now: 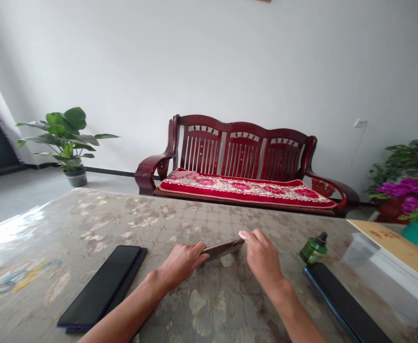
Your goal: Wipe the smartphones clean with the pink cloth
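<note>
My left hand (182, 263) and my right hand (262, 257) together hold a thin dark phone (225, 247) a little above the table (152, 224). The left fingers grip its near-left end. Right-hand fingers pinch its far-right end, one fingertip on top. The phone is tilted, right end higher. Both hands are closed on it.
A black tablet-like device (104, 286) lies at the left on the patterned table. Colored rubber bands (19, 278) lie further left. A small green bottle (313, 248), another dark flat device (344, 305) and a clear plastic box (391, 276) sit at the right. A red wooden bench (241, 166) stands behind.
</note>
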`<state>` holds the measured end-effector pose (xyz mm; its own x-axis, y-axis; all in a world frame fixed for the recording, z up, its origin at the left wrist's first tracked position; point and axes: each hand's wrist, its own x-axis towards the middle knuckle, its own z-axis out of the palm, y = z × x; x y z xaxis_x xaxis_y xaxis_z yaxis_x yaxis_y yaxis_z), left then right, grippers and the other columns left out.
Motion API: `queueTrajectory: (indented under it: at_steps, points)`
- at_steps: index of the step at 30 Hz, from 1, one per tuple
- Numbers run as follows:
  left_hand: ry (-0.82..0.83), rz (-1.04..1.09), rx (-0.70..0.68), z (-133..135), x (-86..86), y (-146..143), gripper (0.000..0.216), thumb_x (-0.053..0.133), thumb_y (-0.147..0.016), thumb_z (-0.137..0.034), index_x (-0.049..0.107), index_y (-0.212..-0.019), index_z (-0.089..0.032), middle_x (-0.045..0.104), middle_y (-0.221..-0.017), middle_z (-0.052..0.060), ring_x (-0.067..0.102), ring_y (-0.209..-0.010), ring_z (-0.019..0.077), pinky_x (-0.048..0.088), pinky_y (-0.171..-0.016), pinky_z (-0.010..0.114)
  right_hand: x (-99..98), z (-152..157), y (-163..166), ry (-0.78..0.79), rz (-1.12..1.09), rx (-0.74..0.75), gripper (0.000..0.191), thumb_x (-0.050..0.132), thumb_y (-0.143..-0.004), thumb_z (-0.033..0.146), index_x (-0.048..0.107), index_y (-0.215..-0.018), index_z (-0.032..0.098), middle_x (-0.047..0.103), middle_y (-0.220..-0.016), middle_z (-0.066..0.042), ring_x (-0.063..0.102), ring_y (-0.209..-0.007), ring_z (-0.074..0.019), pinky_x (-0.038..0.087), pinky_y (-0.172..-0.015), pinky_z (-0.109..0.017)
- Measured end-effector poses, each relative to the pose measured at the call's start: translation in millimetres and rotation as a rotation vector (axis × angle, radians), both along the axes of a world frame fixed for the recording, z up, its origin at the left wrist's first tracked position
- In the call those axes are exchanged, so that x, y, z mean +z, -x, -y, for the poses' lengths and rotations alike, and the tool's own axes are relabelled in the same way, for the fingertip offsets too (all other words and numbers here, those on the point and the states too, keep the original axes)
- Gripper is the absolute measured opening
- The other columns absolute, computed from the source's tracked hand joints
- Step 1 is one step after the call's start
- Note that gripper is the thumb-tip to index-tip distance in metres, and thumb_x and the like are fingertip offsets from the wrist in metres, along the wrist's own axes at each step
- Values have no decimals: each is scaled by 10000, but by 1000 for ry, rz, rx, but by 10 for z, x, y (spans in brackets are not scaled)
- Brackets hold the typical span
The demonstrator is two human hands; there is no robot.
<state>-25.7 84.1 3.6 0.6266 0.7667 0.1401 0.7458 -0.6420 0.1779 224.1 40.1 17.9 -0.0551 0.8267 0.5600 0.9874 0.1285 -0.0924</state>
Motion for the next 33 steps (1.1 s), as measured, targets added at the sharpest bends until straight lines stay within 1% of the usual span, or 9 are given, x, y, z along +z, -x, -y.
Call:
queueTrajectory:
  at_steps: [6,12,16,19,22,25,30,33]
  points:
    - [14,-46,48,12,68,-27,159,460,-997,-303,540,-890,-218,697,-781,35,699,-733,212,453,-618,233,11,-21,7,41,-50,-25,305,449,-938,123,688,-1063,265,618,-882,-40,593,-783,-149,392,-670,-235]
    - [20,-89,52,40,197,-58,166,463,-992,-287,566,-889,-208,694,-803,54,694,-770,232,447,-640,251,71,-12,0,130,-86,-57,290,459,-955,147,687,-1086,271,625,-928,-37,609,-832,-147,397,-702,-228]
    - [29,-117,44,33,291,-82,156,482,-976,-265,586,-872,-212,696,-824,54,696,-795,238,438,-642,259,85,-8,0,140,-109,-53,270,460,-967,169,689,-1072,267,630,-929,-39,615,-843,-153,395,-702,-231]
    - [40,-145,54,14,351,-143,100,529,-934,-218,609,-875,-208,697,-832,63,698,-810,240,450,-668,267,80,-13,-3,133,-126,-42,267,462,-966,167,690,-1062,266,632,-923,-39,616,-838,-153,394,-696,-231]
    - [46,-168,60,-6,399,-264,49,583,-883,-180,627,-893,-197,703,-852,80,699,-839,254,469,-708,287,66,-20,-9,124,-135,-45,261,468,-962,163,694,-1045,265,633,-912,-38,616,-828,-156,392,-688,-233]
    - [50,-172,49,-25,424,-449,64,598,-873,-187,636,-924,-197,713,-889,92,700,-862,263,484,-733,304,49,-21,-11,112,-133,-45,261,468,-958,160,696,-1026,267,634,-895,-39,616,-813,-158,390,-678,-235]
    - [46,-153,47,-60,404,-831,133,599,-905,-297,638,-986,-199,726,-915,112,707,-870,277,499,-732,315,35,-24,-27,77,-162,-12,286,451,-945,132,697,-1018,261,641,-892,-47,625,-805,-164,395,-674,-239]
    - [39,-132,62,-75,390,-1012,197,582,-921,-374,645,-982,-198,731,-887,119,711,-855,283,498,-717,312,-10,-56,-92,54,-246,11,276,470,-925,129,697,-1009,260,654,-905,-44,635,-826,-171,405,-682,-237]
